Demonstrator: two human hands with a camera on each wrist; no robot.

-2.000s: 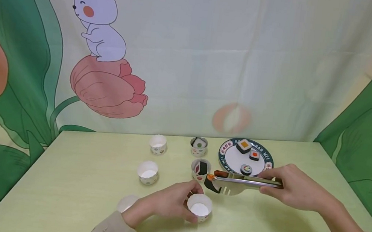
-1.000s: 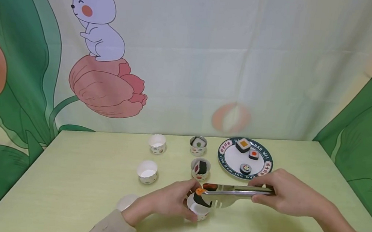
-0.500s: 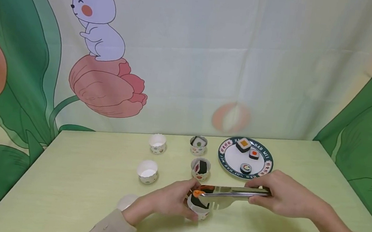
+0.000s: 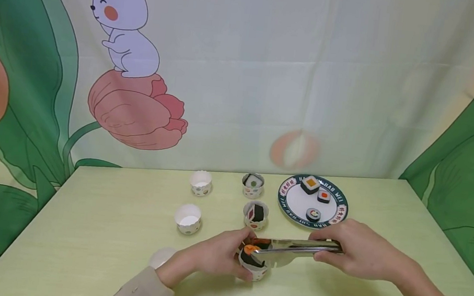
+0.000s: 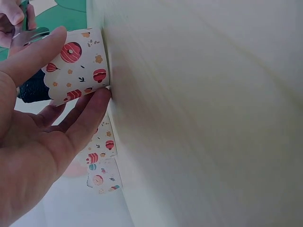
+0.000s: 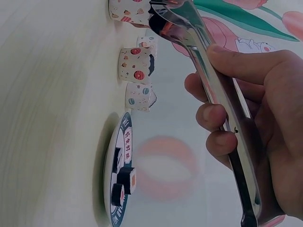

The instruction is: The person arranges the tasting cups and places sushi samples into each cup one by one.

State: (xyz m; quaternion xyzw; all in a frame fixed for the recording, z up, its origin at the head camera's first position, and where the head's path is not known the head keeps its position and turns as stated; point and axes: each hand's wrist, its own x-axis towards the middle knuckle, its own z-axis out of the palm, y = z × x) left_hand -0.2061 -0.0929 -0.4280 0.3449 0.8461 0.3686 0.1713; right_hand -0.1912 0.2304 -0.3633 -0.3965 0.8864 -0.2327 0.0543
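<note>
One left hand [image 4: 222, 255] grips a cup [image 4: 258, 274], one right hand [image 4: 358, 254] tongs [image 4: 296, 244], near a "HAO WEI" plate [image 4: 299, 206].

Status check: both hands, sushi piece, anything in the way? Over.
Left hand gripping paper cup; right hand holding metal tongs. Orange-topped sushi piece between their tips, at the cup's mouth. No obstruction seen there.

Red-printed white cup [image 5: 87, 61], silver tongs [image 4: 296, 247], orange-and-black sushi piece [image 4: 249, 257]
</note>
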